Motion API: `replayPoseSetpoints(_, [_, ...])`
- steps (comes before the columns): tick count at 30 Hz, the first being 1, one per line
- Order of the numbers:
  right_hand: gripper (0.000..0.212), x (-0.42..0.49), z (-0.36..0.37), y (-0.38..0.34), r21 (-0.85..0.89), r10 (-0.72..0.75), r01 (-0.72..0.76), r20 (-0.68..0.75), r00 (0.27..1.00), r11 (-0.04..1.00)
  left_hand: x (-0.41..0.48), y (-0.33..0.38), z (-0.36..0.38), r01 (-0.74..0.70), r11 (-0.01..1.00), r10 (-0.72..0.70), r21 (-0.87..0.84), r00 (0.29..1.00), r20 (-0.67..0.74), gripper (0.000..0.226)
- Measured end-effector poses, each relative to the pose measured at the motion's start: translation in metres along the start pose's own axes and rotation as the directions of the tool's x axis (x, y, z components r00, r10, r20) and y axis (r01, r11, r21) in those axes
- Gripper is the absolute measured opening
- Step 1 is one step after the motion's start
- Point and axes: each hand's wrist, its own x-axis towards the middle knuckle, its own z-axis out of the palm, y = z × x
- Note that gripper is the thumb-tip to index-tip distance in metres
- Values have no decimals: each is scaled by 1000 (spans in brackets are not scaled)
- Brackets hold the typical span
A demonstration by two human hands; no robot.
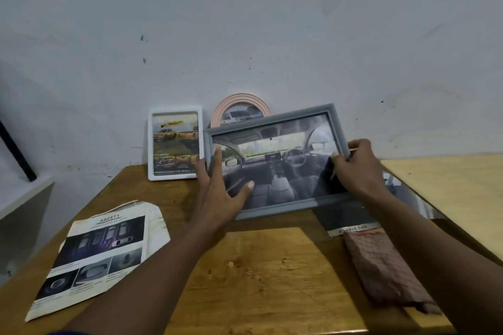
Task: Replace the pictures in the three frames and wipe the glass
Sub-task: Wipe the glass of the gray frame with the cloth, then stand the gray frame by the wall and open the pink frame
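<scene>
1. The wooden surface (272, 280) runs beneath the grey frame (277, 160) and stops at the wall behind it.
2. The grey frame, with a picture of a car's interior, is held tilted above the far part of the surface, its glass facing the person.
3. A printed sheet (95, 258) headed "SAFETY" lies flat, well to the left of the grey frame and nearer the person.
4. A reddish patterned cloth (386, 272) lies folded, nearer than the frame's right end.
5. A white frame (175, 144) stands against the wall just left of the grey frame.
6. A dark brochure (348, 221) lies under the frame's right lower corner.
7. A round pink frame (239, 102) leans on the wall, half hidden behind the grey frame.
8. The left hand (217, 193) lies spread on the frame's left end, fingers straight, thumb on the glass.
9. The right hand (356, 168) clasps the right edge, fingers curled round it.
</scene>
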Motion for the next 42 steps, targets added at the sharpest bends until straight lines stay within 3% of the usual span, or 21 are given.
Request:
replayPoseSetpoints(3, [53, 23, -19, 7, -42, -3, 4, 1, 1000, 999, 20, 17, 24, -83, 996, 82, 40, 996, 25, 113])
replayPoseSetpoints(10, [70, 95, -44, 57, -84, 130, -131, -13, 991, 988, 84, 49, 100, -218, 976, 217, 17, 975, 42, 102])
replayPoseSetpoints(16, [65, 163, -38, 104, -28, 120, -122, -67, 991, 992, 139, 59, 160, -265, 958, 256, 106, 963, 88, 105])
replayPoseSetpoints(21, [56, 199, -20, 127, 55, 104, -99, -103, 989, 994, 168, 55, 192, -191, 969, 170, 157, 976, 136, 108])
replayPoseSetpoints(31, [58, 227, 4, 141, 98, 125, -122, -22, 992, 988, 175, 45, 207, -156, 971, 134, 179, 982, 130, 108])
replayPoseSetpoints(36, [69, 225, 4, 133, 24, 152, -153, 12, 988, 988, 172, 49, 201, -158, 973, 137, 166, 982, 130, 106])
replayPoseSetpoints(40, [59, 202, 1, 107, -43, 40, -48, -167, 985, 998, 166, 57, 185, -218, 967, 206, 130, 974, 99, 101])
replayPoseSetpoints(42, [46, 184, 4, 86, -1, -40, 40, -141, 989, 999, 160, 64, 173, -210, 974, 202, 88, 975, 91, 96])
